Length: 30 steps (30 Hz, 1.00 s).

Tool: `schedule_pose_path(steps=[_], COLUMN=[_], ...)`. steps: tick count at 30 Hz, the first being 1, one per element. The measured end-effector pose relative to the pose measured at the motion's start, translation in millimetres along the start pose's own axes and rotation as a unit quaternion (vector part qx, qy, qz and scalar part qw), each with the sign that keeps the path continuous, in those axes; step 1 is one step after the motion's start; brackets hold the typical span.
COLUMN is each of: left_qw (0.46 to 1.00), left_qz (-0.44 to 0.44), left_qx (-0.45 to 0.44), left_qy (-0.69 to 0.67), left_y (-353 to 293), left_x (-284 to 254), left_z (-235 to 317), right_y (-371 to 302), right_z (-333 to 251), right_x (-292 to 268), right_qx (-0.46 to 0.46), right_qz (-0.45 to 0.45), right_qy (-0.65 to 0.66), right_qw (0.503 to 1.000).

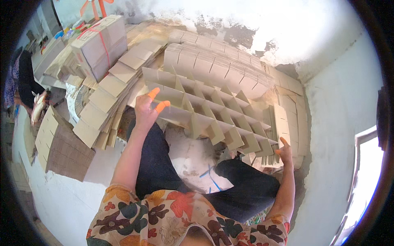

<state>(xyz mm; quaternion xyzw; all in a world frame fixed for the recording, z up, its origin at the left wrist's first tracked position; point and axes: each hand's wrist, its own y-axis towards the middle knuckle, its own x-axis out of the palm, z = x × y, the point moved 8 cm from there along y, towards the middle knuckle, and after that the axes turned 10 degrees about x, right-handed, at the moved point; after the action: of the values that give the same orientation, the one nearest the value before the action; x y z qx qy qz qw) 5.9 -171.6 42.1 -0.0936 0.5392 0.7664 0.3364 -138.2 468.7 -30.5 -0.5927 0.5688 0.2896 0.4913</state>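
A cardboard divider grid (205, 107) of interlocked strips spans the space in front of me, above my knees. At its left end is my left hand (144, 111), with orange covers on thumb and forefinger. Thumb and forefinger lie to either side of the front strip's end. My right hand (284, 152) is at the grid's right end, its orange-covered fingers around the corner beside a small stack of strips (281, 122). Its other fingers are largely hidden. Several cross strips stick out toward me along the near edge.
Behind the grid stands a long row of slotted cardboard sheets (213, 65). Overlapping cardboard pieces (104, 98) lie on the left, near a carton tied with red string (102, 47). Another slotted stack (65, 143) sits at lower left. A wall (340, 94) bounds the right.
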Motion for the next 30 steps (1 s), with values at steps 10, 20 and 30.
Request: schedule_pose_path(steps=[10,20,30], left_qw=[0.994,0.975,0.972], left_qz=[-0.091,-0.143,-0.177], left_qx=[-0.059,-0.105,-0.100], left_qy=[0.011,-0.136,-0.117], left_y=[-3,-19,-15], left_x=[1,28,31], left_z=[-18,-44,-37], right_y=[-96,-152,-143], right_z=[-245,-456,-495], right_x=[-94,23,81], right_qx=[-0.216,-0.378,-0.407], right_qz=[0.263,0.027,0.048], right_qy=[0.042,0.200,0.155], right_qw=[0.940,0.903,0.899])
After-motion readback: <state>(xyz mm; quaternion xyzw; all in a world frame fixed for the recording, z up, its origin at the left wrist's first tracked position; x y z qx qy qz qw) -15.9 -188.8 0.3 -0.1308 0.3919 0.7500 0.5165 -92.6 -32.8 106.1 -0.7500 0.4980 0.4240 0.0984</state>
